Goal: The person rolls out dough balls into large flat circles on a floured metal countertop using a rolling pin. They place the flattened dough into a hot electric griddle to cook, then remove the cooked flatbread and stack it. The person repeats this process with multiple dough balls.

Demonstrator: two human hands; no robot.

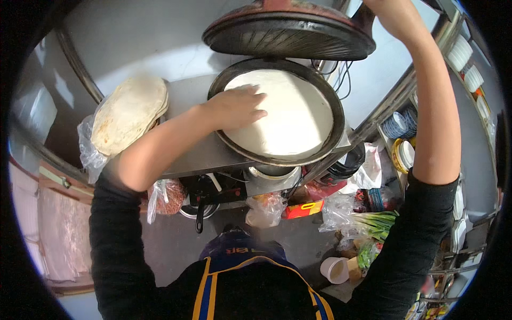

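Note:
A round electric griddle pan holds a wide sheet of pale flatbread dough that covers most of its plate. Palm down, my left hand rests on or just over the dough's left side, fingers apart and slightly blurred; contact cannot be told for sure. Above the pan, the griddle's hinged lid is raised, its dark ribbed underside facing down. My right hand is at the lid's handle by the top edge of the view, gripping it, with the fingers mostly cut off.
Left of the pan, a stack of cooked flatbreads lies on a plastic bag. Cables hang behind the griddle. Below the counter are a black-handled pan, a pot, bagged food, green onions and a white bucket.

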